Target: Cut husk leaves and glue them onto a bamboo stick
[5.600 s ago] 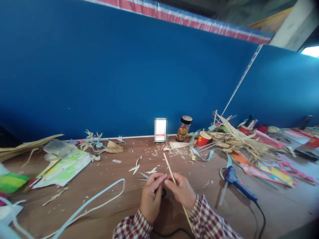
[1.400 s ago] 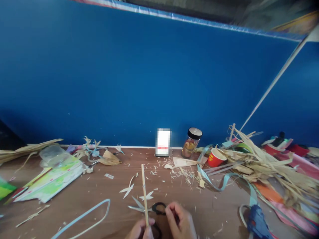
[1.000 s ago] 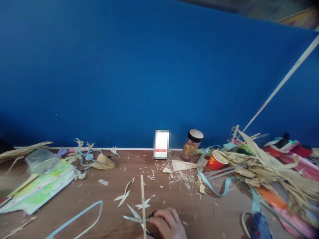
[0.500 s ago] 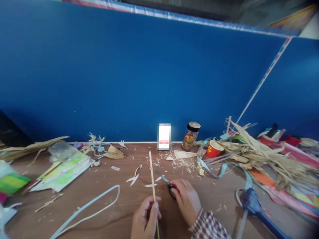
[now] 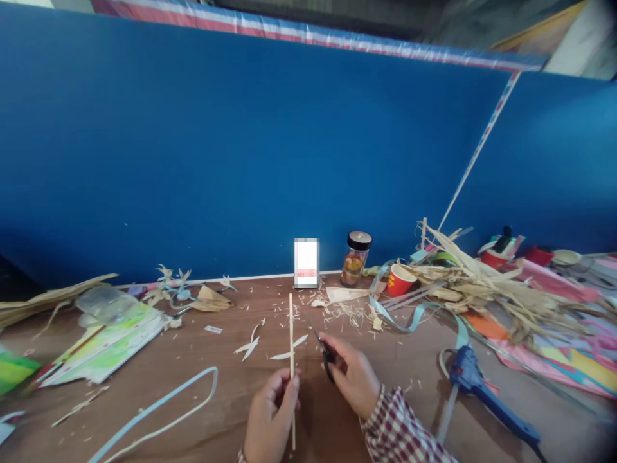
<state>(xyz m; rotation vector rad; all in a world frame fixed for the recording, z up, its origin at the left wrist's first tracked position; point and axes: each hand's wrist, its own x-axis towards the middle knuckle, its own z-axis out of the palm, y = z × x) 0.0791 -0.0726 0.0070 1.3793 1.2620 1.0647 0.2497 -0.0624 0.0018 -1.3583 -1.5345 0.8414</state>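
You have a black-lidded jar (image 5: 354,267) standing near a red paper cup (image 5: 401,281) on the counter (image 5: 187,354), dried husks (image 5: 465,273) heaped just beside the cup, and a blue glue gun (image 5: 483,391) to your right.

Your left hand (image 5: 272,411) hides short stretch of thin stick (image 5: 291,328); your left sleeve (image 5: 241,457) mostly cut off by bottom edge. Your right hand (image 5: 354,373) covers part of scissors (image 5: 327,354); you can't tell whether they're spread. White upright block (image 5: 306,258) pixelated. Lettering on red cup (image 5: 402,281) too small for you to read. Pale blue strip (image 5: 157,400) runs past bottom edge, green-yellow item (image 5: 15,372) past left.
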